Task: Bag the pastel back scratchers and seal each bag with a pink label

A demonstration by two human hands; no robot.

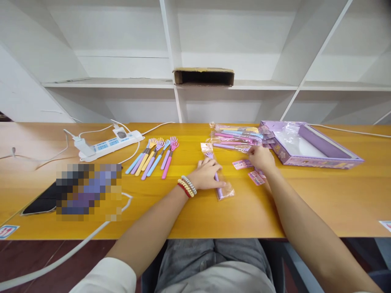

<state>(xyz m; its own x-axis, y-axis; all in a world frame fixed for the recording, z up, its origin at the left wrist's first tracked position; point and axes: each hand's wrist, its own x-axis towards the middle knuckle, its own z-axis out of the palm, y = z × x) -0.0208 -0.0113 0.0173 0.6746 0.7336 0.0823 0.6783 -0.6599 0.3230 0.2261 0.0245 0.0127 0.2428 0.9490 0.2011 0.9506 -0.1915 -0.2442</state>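
Gently pinning bagged purple plastic stick (pixel 219 193) under splayed left hand (pixel 205 175), left of lilac cardboard box (pixel 320 162); not making out grip of right hand (pixel 262 158) tbh

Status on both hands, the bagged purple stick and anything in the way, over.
Left hand over bagged purple stick. Right hand at near edge of bagged pile, grip unclear. Printed cards between the hands, nearer the right.

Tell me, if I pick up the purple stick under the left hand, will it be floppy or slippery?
The purple stick is probably stiff, since its handle looks straight. Its clear bag looks floppy, with a loose, wrinkled end, and may feel slippery because it's shiny.
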